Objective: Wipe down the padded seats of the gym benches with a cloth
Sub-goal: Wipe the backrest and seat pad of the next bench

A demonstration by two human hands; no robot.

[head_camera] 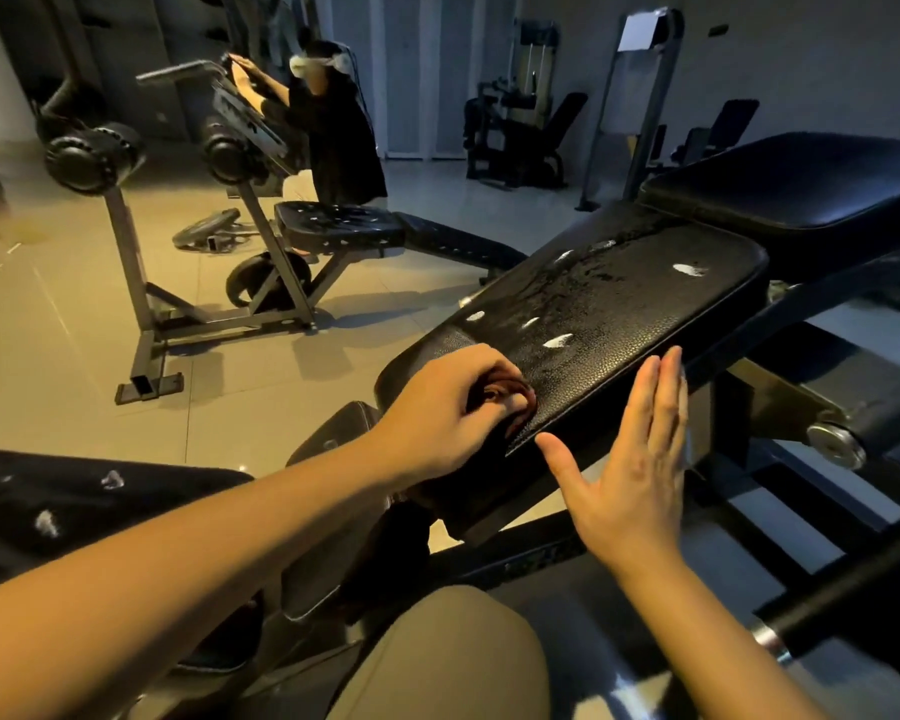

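Your left hand (437, 413) grips the cloth (501, 393) at the seat pad's (645, 298) near corner, with foam spots (557, 341) ahead; your right hand (630, 459) is flat and empty.

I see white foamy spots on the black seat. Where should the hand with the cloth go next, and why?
Probably the left hand should slide the cloth forward across the seat toward the nearest foam spot. The cloth sits at the near corner, while several white spots and wet streaks further along are unwiped.
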